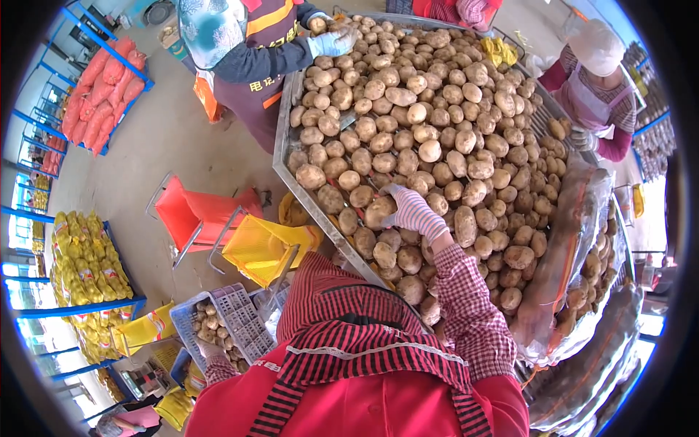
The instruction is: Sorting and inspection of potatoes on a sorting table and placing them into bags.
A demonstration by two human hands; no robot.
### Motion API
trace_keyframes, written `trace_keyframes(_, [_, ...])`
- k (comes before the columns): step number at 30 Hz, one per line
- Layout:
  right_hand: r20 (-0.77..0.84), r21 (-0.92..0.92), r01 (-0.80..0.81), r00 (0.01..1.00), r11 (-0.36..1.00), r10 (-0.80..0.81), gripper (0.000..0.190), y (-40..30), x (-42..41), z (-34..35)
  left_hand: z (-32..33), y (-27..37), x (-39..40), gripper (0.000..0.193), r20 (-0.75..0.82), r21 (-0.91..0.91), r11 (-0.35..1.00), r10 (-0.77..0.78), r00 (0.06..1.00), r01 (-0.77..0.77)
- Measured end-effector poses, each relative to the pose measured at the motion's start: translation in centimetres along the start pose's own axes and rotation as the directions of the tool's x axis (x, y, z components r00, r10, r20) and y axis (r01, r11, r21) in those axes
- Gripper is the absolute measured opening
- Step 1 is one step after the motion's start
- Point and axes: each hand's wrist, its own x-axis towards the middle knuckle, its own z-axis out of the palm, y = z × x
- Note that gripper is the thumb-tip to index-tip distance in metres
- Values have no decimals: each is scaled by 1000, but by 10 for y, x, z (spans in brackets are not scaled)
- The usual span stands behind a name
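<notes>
Potatoes (428, 150) are heaped over a metal-edged sorting table (322, 216) in front of me. My right hand (412, 210), in a striped knit glove, has its fingers around a potato (380, 213) near the table's left edge. Down at my left, my left hand (210, 349) reaches to a blue plastic crate (191, 328) of smaller potatoes (210, 325); its fingers are partly hidden, and whether it holds one I cannot tell. A greyish-blue crate wall (240, 317) stands between that crate and my apron.
A yellow mesh bag (262, 248) and a red bag (202, 213) hang on metal frames at left. Co-workers stand beyond the table; one's gloved hand (333, 42) is on potatoes. A plastic-lined sack (573, 240) lies at right. Pallets hold red sacks (104, 90) and yellow sacks (90, 262).
</notes>
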Motion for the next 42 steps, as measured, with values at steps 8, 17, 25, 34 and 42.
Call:
trace_keyframes(8, [-508, 272, 374, 838, 886, -198, 64, -37, -57, 17, 144, -55, -20, 33, 505, 238, 935, 113, 855, -264])
trace_keyframes(17, [-654, 408, 645, 700, 646, -287, 48, -95, -140, 0, 331, -127, -299, 82, 711, 701, 704, -703, 29, -116])
trace_keyframes(25, [-774, 631, 757, 599, 171, 205, 22, -98, -140, 7, 361, -124, -336, 64, 858, -289, 570, -202, -472, -769])
trace_keyframes(34, [-604, 732, 628, 778, -264, 174, 61, -118, -132, -4, 383, -107, -341, 84, 805, -583, 314, 98, -585, -750])
trace_keyframes(42, [-500, 683, 522, 844, -511, 194, 39, -86, -110, 3, 377, -112, -344, 94, 854, -504, 434, 118, -507, -747])
